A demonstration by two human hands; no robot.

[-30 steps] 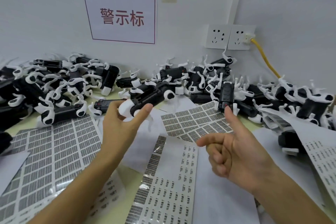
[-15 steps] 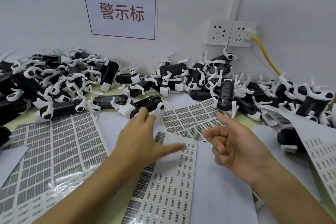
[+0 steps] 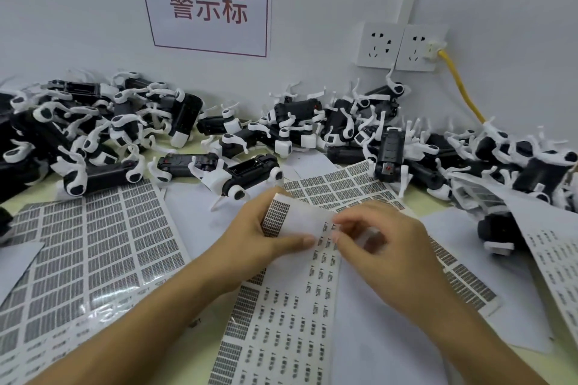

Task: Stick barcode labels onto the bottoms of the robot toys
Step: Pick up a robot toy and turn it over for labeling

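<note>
We look down on a pale table (image 3: 200, 316) crowded to its edges. The robot toys (image 3: 93, 134), black with white legs, lie heaped along the wall in a band from the far left to the far right, and one toy (image 3: 247, 173) lies on its side just ahead of our hands, apart from them. Nearer us the surface is papered over: a big label sheet (image 3: 93, 244) covers the left, another sheet (image 3: 341, 187) fans out behind the hands, and a third (image 3: 560, 262) runs off the right edge. The only open room is the strip of plain white paper (image 3: 391, 316) under our right forearm and the white paper between the big sheet and our left hand.

The long sheet of barcode labels (image 3: 281, 322) runs from the bottom edge up to our hands, its top end curled up off the table. Our left hand (image 3: 259, 234) grips that curled end, thumb flat across the front and fingers behind. Our right hand (image 3: 384, 244) is bent in close, fingertips (image 3: 336, 236) pinched narrowly at the sheet's edge; motion blur hides whether a single label is already between them.

Half a second ago the left hand was spread above the flat sheet and the right hung loosely curled in the air beside it, holding nothing. A second ago the left hand held a toy up; that toy now lies on the table.
</note>
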